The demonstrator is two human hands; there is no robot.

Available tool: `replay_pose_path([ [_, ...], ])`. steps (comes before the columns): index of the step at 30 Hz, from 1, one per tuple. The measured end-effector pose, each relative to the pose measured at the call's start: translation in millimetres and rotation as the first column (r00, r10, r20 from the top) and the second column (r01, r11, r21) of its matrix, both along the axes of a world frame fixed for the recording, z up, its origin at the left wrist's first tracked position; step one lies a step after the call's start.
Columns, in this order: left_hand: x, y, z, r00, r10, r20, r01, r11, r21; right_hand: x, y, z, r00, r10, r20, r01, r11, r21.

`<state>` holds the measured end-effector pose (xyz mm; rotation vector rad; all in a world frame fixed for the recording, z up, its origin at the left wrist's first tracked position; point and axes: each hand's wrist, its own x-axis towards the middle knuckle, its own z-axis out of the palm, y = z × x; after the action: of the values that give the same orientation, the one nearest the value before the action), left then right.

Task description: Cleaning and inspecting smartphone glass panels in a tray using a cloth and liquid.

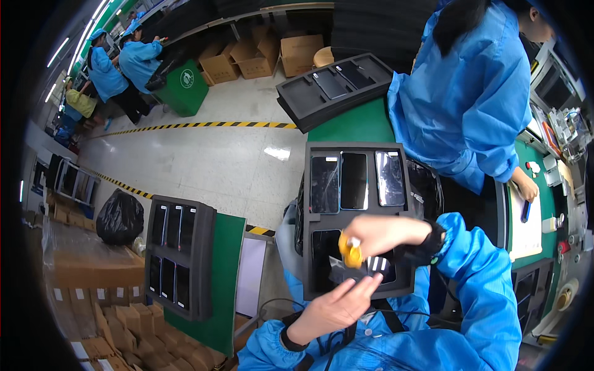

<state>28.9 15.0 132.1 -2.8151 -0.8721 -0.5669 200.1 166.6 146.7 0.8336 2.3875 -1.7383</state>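
Observation:
A dark foam tray (315, 221) with phones in its pockets lies right in front of me. Above it, my right hand (374, 235) is closed round a small yellow tool (351, 250) with a pale tip; its exact kind is unclear. My left hand (337, 312) has its fingers stretched out over the tray's near edge, close to a shiny dark piece with white stripes (378, 266). Whether the fingertips touch it I cannot tell. The far row holds a left phone (325, 185), a middle phone (354, 181) and a right phone (389, 179). My hands partly cover the near row.
A second phone tray (209, 260) stands on a green table (228, 278) to the left. Another tray (297, 105) lies beyond mine. A co-worker in blue (464, 99) works at the right bench. Cartons (133, 328) and a black bag (120, 216) are at left.

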Motion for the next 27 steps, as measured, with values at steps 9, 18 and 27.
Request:
replay_pose_path([
  [9, -21.3, -2.3, -6.2, 0.967, 0.062, 0.245, -0.036, 0.993, -0.112, -39.4, 29.4, -67.4, 0.965, -0.251, 0.072, 0.157, 0.778, 0.608],
  [18, -42.5, -25.9, -29.1, 0.909, 0.218, 0.354, -0.109, 0.947, -0.303, -28.0, 39.5, -129.8, 0.96, -0.173, 0.22, -0.086, 0.564, 0.821],
  [27, -36.6, -20.7, -30.4, 0.912, 0.227, 0.34, -0.11, 0.937, -0.331, -40.2, 47.7, -126.3, 0.988, -0.118, 0.096, -0.01, 0.583, 0.813],
])
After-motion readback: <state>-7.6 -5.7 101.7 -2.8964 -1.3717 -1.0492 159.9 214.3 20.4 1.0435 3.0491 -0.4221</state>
